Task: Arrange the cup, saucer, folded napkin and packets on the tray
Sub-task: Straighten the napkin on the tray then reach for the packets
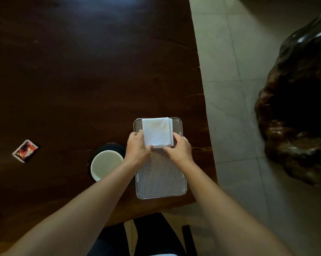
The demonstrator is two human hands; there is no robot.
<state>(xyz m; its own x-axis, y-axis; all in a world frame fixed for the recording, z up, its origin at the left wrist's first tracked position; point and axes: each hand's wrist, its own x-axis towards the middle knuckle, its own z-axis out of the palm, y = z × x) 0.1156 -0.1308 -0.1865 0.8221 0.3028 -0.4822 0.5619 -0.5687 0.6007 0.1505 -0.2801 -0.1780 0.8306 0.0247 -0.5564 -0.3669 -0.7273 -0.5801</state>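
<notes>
A white folded napkin (157, 131) lies on the far half of a ribbed metal tray (161, 178) near the table's right edge. My left hand (137, 147) grips the napkin's near-left corner. My right hand (181, 149) pinches its near-right edge. Left of the tray stands a white cup (106, 164) on a dark saucer (111, 147); my left forearm covers part of both. A red and white packet (25, 150) lies far to the left on the table.
The dark wooden table (82, 71) ends at a curved right edge beside a pale tiled floor (230, 89). A large dark carved wooden piece (300, 108) stands on the floor at the right. A dark chair shows below the table's near edge.
</notes>
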